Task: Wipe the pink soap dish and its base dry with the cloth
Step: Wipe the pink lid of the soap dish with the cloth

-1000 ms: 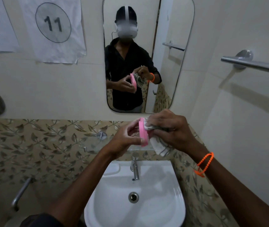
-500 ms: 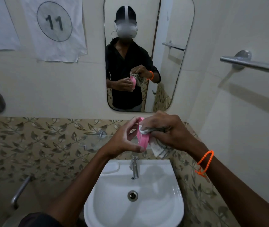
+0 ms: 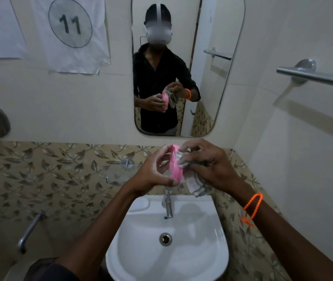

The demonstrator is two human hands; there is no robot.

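left hand (image 3: 151, 175): grips pink soap dish (image 3: 175, 166) edge-on | right hand (image 3: 206, 165): presses cloth (image 3: 194, 181) against it | above sink (image 3: 212, 250)

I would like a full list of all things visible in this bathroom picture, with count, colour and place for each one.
soap dish: 1, pink, held on edge above the basin
cloth: 1, pale with dark stripes, pressed on the dish's right side
washbasin: 1, white, bottom centre
tap: 1, chrome, back of the basin
drain: 1, metal, middle of the basin
mirror: 1, on the wall above
paper sheet marked 11: 1, white, upper left wall
towel bar: 1, chrome, right wall
glass shelf: 1, clear, behind the hands
beaded wristband: 1, orange, right wrist
left hand: holds the dish
right hand: holds the cloth
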